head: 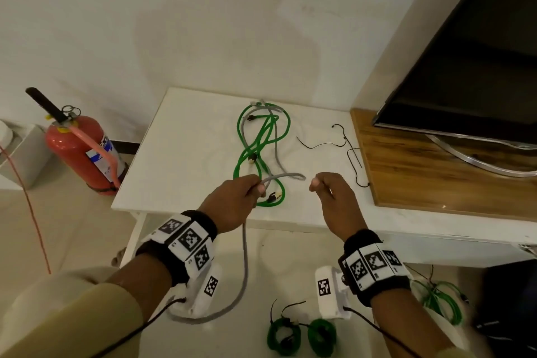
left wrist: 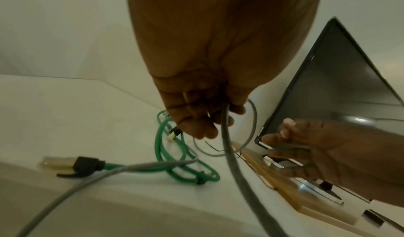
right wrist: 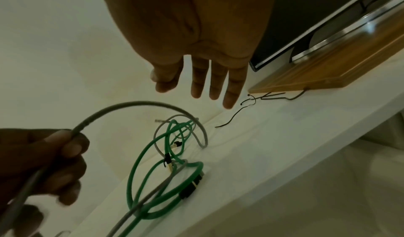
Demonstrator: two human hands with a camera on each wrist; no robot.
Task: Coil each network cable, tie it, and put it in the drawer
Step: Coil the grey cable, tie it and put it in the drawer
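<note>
My left hand (head: 257, 187) grips a grey network cable (head: 286, 175) above the front of the white table (head: 180, 160). From the fist, one stretch arcs right and runs back across the table. The other hangs down in a long loop (head: 245, 267) below the table edge. Loose green cables (head: 247, 154) lie tangled on the table under and behind it. In the left wrist view the fingers (left wrist: 203, 125) are curled around the grey cable (left wrist: 229, 154). My right hand (right wrist: 205, 88) hovers just right of the arc, fingers straight, holding nothing. Thin black tie wires (head: 322, 144) lie to the right.
Two tied green coils (head: 284, 337) and a loose green bundle (head: 438, 299) lie low, below the table front. A wooden board (head: 436, 168) carrying a TV (head: 465, 67) takes up the table's right side. A red fire extinguisher (head: 81, 151) stands on the floor at left.
</note>
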